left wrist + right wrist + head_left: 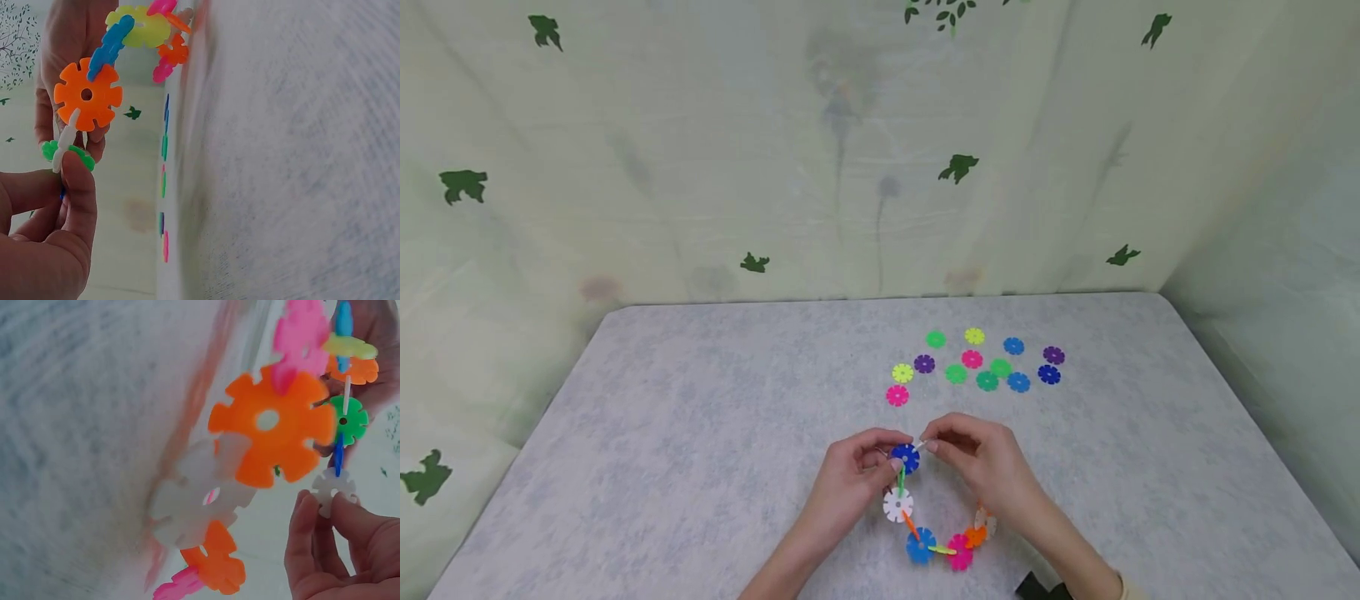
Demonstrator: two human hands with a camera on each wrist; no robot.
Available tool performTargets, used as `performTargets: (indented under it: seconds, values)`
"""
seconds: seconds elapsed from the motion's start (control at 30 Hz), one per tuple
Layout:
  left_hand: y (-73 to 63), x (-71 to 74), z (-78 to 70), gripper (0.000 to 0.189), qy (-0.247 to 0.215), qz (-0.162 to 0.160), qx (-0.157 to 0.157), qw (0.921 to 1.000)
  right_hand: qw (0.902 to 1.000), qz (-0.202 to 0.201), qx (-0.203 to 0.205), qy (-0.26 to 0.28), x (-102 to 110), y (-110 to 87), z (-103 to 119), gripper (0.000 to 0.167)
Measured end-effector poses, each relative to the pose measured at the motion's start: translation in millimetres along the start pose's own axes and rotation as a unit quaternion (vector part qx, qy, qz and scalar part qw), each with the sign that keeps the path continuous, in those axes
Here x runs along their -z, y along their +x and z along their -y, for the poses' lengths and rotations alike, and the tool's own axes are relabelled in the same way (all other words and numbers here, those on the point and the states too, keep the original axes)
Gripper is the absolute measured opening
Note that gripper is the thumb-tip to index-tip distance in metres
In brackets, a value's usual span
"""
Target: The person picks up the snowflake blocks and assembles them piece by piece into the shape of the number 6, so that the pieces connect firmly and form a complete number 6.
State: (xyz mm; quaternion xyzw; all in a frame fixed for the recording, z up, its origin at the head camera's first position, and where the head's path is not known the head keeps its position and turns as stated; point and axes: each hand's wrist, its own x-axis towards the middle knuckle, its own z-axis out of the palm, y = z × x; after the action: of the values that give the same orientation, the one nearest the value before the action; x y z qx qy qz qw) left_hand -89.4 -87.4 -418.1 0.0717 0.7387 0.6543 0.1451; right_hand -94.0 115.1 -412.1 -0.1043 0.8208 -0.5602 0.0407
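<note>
My left hand (850,473) pinches a dark blue notched plastic disc (910,458) between thumb and fingers. Opposite it, the right hand (992,462) pinches a white notched disc (344,481) at its edge. In the right wrist view that white disc meets the blue one, which is seen edge-on. A chain of interlocked discs hangs from the blue disc: a green disc (351,422), a white disc (897,506), a lighter blue disc (917,547), a pink disc (960,554) and an orange disc (975,537) among them. The chain curves below both hands toward the right wrist.
Several loose discs lie flat beyond the hands, among them a pink disc (897,395), a yellow disc (974,336) and a purple disc (1054,355). A black object (1033,586) shows by the right forearm. The grey tabletop (662,433) ends at a patterned curtain (865,150).
</note>
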Motion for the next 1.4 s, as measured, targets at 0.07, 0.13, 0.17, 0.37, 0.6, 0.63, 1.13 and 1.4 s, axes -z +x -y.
performTargets:
  seconds: [0.07,0.13,0.17,0.37,0.6,0.63,1.13,1.4]
  values:
    - [-0.3,-0.3,-0.6,0.024,-0.01,0.003,0.004,0.9999,0.9998,-0.004,0.017,-0.008,-1,-0.9,0,0.014]
    - [-0.5,-0.6,-0.9,0.024,-0.017,0.004,0.006,0.9998,0.9993,-0.006,0.033,-0.018,-2,-1.8,0,0.017]
    - [-0.6,-0.8,-0.9,0.024,-0.019,0.004,0.005,0.9998,0.999,-0.008,0.037,-0.023,-3,-2.3,0,0.018]
    - [-1.2,0.0,-0.2,0.025,-0.02,0.007,-0.002,0.9998,0.9993,-0.008,0.029,-0.024,-5,-3.1,-1,0.021]
    - [-0.5,5.4,-1.6,0.031,0.02,0.01,-0.012,0.9997,0.9971,0.048,-0.002,0.058,6,11.4,-3,0.024]
    - [-0.3,5.9,-1.6,0.031,0.024,0.011,-0.008,0.9996,0.9973,0.054,0.002,0.049,8,16.2,-3,0.025]
    - [1.6,5.4,3.2,0.028,0.048,0.02,0.007,0.9986,0.958,0.202,0.069,-0.192,13,110.6,-24,0.028]
    - [1.9,6.2,4.3,0.028,0.044,0.019,0.018,0.9987,0.9382,0.23,0.08,-0.246,6,128.0,-33,0.03]
